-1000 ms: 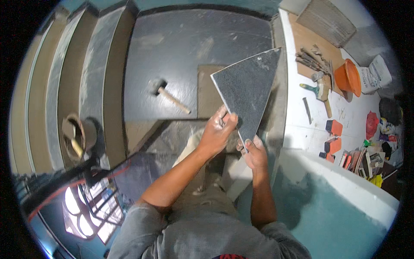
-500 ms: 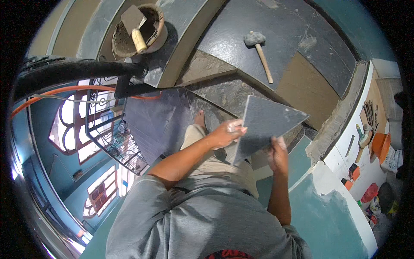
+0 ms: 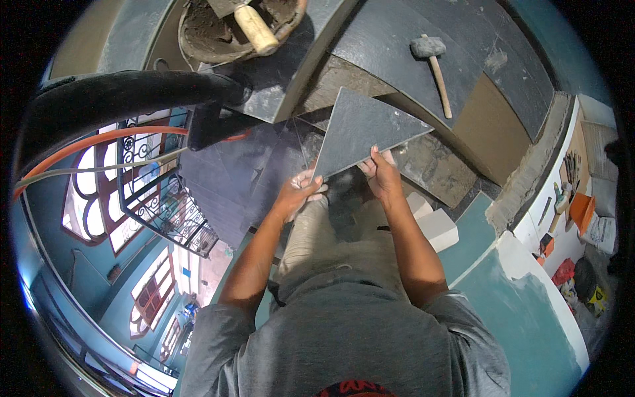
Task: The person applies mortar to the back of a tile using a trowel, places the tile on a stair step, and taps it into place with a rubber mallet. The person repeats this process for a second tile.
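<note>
Both hands hold a dark grey, roughly triangular stone-look tile [image 3: 364, 129] over the winding stair steps. My left hand [image 3: 299, 193] pinches its near left corner, with thumb on top and fingers underneath. Along the near edge, my right hand [image 3: 382, 173] grips with its thumb on the upper face; some of its fingers are hidden beneath. Whitish dust marks the fingers and the tile's far right tip. Just beyond the tile lies a bare, rough cement step [image 3: 344, 83]. A rubber mallet [image 3: 430, 47] with a wooden handle rests on the tiled step above.
A mortar bucket [image 3: 188, 49] stands at upper left, with a wooden-handled trowel [image 3: 256, 30] across it. A black handrail [image 3: 132, 89] and an orange hose [image 3: 73, 149] run along the left beside the open stairwell. White blocks [image 3: 438, 228] sit by my right forearm. Tools and an orange container [image 3: 582, 212] line the right.
Both hands have carried the tile forward and to the left, away from my body. The right hand has shifted along the tile's near edge. My view has moved closer to the bucket and handrail.
</note>
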### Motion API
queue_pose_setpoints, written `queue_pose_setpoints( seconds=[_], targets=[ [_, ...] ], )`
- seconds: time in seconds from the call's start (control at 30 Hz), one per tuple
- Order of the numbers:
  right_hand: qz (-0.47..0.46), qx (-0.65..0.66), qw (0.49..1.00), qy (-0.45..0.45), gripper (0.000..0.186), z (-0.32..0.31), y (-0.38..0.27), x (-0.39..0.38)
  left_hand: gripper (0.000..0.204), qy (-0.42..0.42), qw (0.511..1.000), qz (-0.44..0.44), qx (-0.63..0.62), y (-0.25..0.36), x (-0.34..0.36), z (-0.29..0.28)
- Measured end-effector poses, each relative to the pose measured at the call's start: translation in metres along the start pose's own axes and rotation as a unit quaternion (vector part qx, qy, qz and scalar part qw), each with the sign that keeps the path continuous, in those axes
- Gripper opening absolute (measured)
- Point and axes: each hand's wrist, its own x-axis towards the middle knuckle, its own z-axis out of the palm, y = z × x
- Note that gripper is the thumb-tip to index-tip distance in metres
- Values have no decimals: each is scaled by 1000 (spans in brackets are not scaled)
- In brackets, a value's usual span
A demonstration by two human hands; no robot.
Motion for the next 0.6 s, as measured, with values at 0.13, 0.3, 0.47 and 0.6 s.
queue_pose_setpoints(
  seconds=[0.13,0.3,0.47,0.6],
  targets=[
    [0,24,999,26,54,17,12,23,48,32,994,29,-97,-3,16,-10],
    [10,35,998,57,57,17,26,63,43,83,969,39,-228,1,59,-12],
    [15,11,999,36,56,15,29,100,44,133,938,50,-315,5,102,-14],
    [-8,0,999,35,51,21,32,131,47,158,927,60,-335,12,130,-16]
  ],
)
